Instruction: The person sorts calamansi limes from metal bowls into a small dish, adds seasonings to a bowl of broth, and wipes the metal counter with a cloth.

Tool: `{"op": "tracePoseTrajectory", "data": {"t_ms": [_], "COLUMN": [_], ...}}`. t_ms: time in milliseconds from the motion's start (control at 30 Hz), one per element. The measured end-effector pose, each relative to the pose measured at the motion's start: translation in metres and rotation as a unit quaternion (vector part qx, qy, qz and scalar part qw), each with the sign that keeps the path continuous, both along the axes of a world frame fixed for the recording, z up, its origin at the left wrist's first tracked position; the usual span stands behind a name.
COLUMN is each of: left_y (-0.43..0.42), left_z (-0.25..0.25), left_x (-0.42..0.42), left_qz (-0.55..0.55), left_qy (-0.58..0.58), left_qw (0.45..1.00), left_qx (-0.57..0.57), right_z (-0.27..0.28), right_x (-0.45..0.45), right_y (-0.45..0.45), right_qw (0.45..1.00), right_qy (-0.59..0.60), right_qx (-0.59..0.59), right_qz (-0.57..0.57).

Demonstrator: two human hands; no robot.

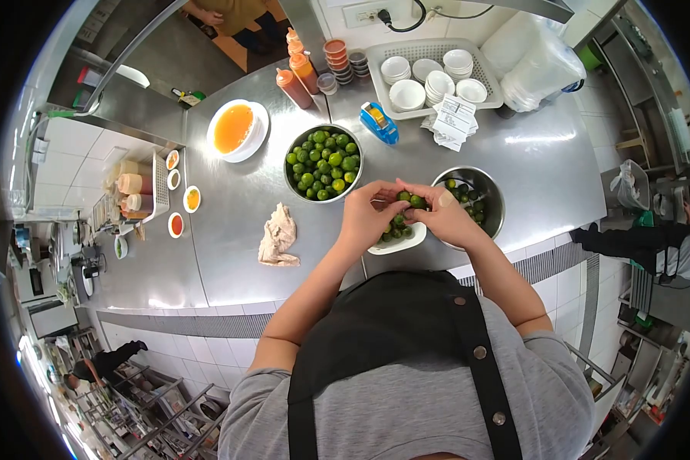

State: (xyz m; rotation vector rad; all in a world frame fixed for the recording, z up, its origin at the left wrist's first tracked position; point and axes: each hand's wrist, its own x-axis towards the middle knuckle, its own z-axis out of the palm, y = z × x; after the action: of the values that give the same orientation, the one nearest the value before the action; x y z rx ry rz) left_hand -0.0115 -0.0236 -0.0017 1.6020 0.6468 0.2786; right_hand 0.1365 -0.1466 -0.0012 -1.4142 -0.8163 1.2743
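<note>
My left hand [369, 218] and my right hand [446, 218] come together at the counter's front, fingers curled inward. Between them are a few small green limes [415, 202], gripped by the fingertips of both hands. Just under the hands sits a white dish [400, 244] with more green limes in it, partly covered by my fingers. To the right, a steel bowl [498, 201] holds several limes, some of it hidden behind my right hand. A fuller steel bowl [287, 178], heaped with whole green limes [322, 165], stands to the left.
A crumpled cloth [278, 236] lies on the steel counter [234, 261]. Behind are a soup-filled white bowl [233, 129], orange squeeze bottles [294, 89], a blue tape dispenser [379, 123], paper slips [454, 121] and a basket [491, 83] of white bowls.
</note>
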Motion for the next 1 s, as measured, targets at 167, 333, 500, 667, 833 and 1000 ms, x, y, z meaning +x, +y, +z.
{"op": "tracePoseTrajectory", "data": {"t_ms": [167,333,500,667,833,1000], "left_y": [0.011,0.011,-0.016,-0.032,-0.019,0.021], "left_z": [-0.013,-0.023,-0.056,-0.079,-0.075,-0.053], "left_x": [-0.011,-0.031,-0.047,-0.055,-0.062,-0.093], "left_qz": [0.063,0.065,-0.014,-0.009,0.083,0.267], "left_qy": [-0.144,-0.103,0.107,0.032,-0.01,-0.016], "left_qw": [0.935,0.953,0.989,0.963,0.963,0.922], "left_qx": [-0.318,-0.279,0.097,0.269,0.257,0.279], "right_z": [0.02,0.015,0.011,-0.009,-0.046,0.011], "right_x": [0.025,0.041,-0.004,-0.055,-0.044,0.014], "right_y": [0.006,0.03,0.091,0.153,0.173,0.119], "right_qw": [0.984,0.962,0.994,0.886,0.811,0.897], "right_qy": [0.17,0.257,0.101,-0.386,-0.458,-0.372], "right_qx": [-0.024,-0.006,0.033,0.237,0.313,0.231], "right_qz": [-0.045,-0.092,-0.033,0.097,0.186,0.057]}}
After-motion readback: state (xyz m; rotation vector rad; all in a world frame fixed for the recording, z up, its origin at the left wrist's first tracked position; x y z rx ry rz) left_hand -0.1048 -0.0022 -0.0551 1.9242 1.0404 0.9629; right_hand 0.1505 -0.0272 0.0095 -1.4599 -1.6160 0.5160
